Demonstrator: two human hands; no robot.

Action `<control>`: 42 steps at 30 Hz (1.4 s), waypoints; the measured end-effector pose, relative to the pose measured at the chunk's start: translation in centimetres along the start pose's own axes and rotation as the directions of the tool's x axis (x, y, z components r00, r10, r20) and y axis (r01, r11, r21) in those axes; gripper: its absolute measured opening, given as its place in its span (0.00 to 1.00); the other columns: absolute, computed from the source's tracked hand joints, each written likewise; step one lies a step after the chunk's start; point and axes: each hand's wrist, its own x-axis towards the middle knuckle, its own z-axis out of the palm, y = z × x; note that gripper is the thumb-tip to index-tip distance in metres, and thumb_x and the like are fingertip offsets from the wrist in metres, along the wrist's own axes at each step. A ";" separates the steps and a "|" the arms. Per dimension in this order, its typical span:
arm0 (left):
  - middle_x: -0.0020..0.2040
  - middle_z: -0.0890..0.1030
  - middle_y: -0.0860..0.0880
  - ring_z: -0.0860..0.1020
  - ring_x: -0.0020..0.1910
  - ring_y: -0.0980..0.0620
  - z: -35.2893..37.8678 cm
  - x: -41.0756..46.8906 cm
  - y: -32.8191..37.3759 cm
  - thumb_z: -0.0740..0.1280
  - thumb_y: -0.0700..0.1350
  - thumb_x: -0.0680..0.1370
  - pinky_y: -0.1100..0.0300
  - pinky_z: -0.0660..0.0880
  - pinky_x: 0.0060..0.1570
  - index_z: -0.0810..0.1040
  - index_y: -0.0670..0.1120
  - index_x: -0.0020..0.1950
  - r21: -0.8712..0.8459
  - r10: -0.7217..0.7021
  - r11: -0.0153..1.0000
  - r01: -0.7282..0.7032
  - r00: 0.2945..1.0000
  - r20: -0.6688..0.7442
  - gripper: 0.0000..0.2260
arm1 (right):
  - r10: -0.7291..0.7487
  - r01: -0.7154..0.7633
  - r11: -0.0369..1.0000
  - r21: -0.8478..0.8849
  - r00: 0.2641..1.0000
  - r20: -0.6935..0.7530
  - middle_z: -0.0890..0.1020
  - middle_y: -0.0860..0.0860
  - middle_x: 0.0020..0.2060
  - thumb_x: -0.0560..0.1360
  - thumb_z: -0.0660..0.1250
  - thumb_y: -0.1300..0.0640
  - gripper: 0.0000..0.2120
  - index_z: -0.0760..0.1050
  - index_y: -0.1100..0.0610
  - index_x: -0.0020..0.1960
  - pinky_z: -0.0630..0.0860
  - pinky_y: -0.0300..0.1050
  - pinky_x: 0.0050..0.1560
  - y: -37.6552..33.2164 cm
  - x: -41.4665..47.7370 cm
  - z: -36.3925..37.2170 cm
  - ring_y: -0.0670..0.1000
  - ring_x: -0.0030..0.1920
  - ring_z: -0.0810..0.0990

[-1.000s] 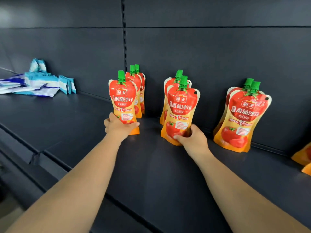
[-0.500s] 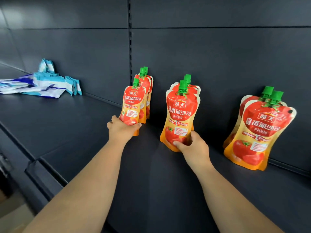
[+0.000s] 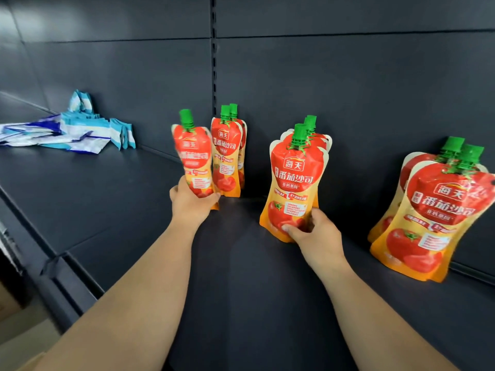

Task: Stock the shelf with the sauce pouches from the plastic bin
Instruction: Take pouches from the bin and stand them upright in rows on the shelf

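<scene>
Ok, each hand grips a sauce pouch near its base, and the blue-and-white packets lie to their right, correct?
No. The head view shows the blue-and-white packets to their left. The left hand does grip the left pouch near its base, the right hand the right pouch.

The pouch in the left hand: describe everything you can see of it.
The pouch in the left hand is a glossy, flexible-looking sauce pouch, red above and orange below, with a tomato picture, blurred print and a green cap. It is nearly upright, top tilted slightly left, in front of two matching pouches. The left hand grips its lower part; whether its base touches the shelf is unclear.
</scene>
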 end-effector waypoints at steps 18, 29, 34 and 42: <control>0.65 0.73 0.48 0.71 0.64 0.48 2.3 3.5 -0.3 0.73 0.44 0.70 0.54 0.68 0.60 0.63 0.47 0.68 -0.002 0.046 0.999 -0.046 0.967 0.249 0.31 | -0.004 0.003 0.997 -0.081 1.000 -0.010 0.76 0.50 0.61 0.72 0.69 0.52 0.23 0.67 0.54 0.65 0.72 0.44 0.60 -0.1 1.4 0.8 0.51 0.62 0.74; 0.63 0.74 0.48 0.73 0.62 0.49 2.5 4.5 -0.9 0.73 0.45 0.69 0.59 0.68 0.53 0.65 0.47 0.68 0.028 0.094 0.994 -0.106 0.958 0.269 0.30 | -0.028 0.027 0.996 -0.080 1.000 -0.009 0.76 0.49 0.60 0.71 0.71 0.52 0.25 0.67 0.52 0.65 0.73 0.46 0.61 0.3 1.6 1.0 0.50 0.61 0.74; 0.63 0.74 0.48 0.73 0.61 0.48 2.7 4.6 -1.0 0.74 0.45 0.68 0.56 0.70 0.55 0.66 0.47 0.67 0.033 0.087 0.995 -0.099 0.964 0.250 0.30 | -0.037 0.034 0.993 -0.116 0.999 -0.025 0.76 0.49 0.60 0.71 0.70 0.50 0.24 0.68 0.53 0.64 0.74 0.46 0.61 0.4 1.6 1.0 0.49 0.61 0.74; 0.67 0.67 0.44 0.66 0.66 0.48 2.9 4.1 -0.7 0.74 0.47 0.68 0.53 0.65 0.63 0.65 0.48 0.68 0.103 0.059 0.992 -0.077 0.984 0.169 0.32 | -0.032 0.028 0.996 -0.083 0.998 -0.052 0.77 0.47 0.56 0.71 0.71 0.52 0.23 0.69 0.53 0.63 0.69 0.36 0.51 0.7 1.7 0.8 0.46 0.54 0.75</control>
